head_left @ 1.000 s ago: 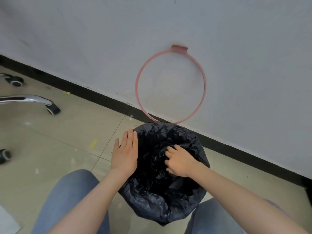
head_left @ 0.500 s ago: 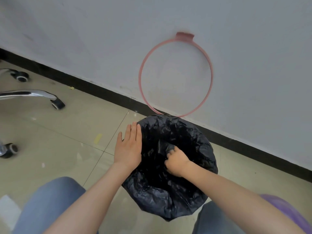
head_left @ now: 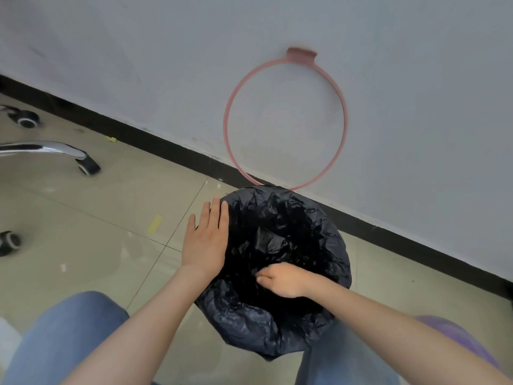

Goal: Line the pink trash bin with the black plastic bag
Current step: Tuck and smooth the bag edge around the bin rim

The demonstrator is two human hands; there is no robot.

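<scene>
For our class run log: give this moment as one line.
phase: lining | left hand: flat on black bag rim | right hand: pinches plastic inside | pink ring: off, against wall

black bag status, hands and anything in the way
Left hand flat on black bag left edge. Right hand inside, fingers curled into the plastic. Bag mouth open, edge folded down outside. Pink ring against wall behind, nothing blocking.
</scene>
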